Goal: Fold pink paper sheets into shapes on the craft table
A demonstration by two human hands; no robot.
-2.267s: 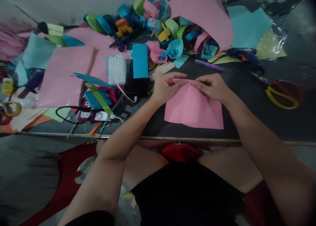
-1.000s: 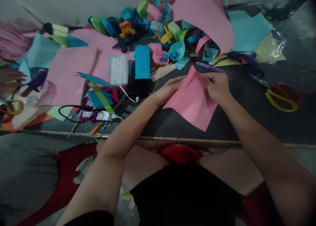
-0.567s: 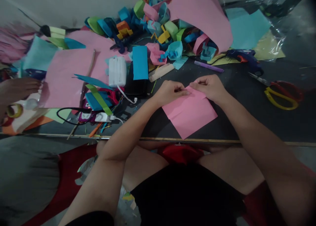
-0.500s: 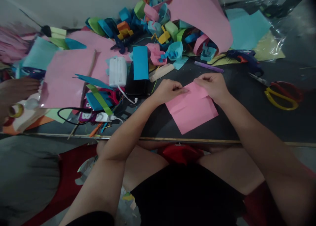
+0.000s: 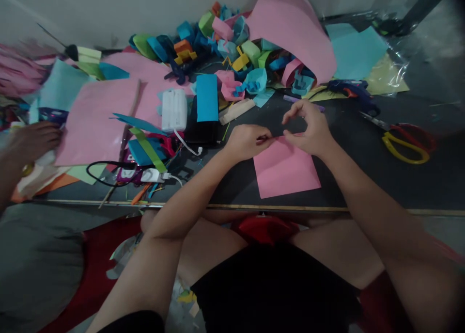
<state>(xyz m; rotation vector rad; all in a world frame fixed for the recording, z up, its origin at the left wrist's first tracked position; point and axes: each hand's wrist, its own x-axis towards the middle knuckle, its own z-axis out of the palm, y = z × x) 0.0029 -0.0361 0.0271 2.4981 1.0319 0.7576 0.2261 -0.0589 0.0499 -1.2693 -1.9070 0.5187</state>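
A folded pink paper sheet (image 5: 285,170) lies on the dark table (image 5: 363,178) in front of me. My left hand (image 5: 245,141) is curled into a pinch on the sheet's far edge at its left. My right hand (image 5: 308,129) pinches the same edge just to the right with thumb and a finger, its other fingers raised and arched. The two hands nearly touch at the fold.
Yellow-and-red scissors (image 5: 407,141) lie at the right, a blue glue gun (image 5: 350,88) behind them. A heap of coloured folded paper (image 5: 232,52) fills the back. A white box (image 5: 173,110), cables (image 5: 109,170) and pink sheets (image 5: 94,119) sit at the left. Another person's hand (image 5: 31,141) rests at the far left.
The pink sheet was lifted and turned, then laid flat again with its far edge folded over. Both hands now pinch that edge. The other person's hand came in at the left.
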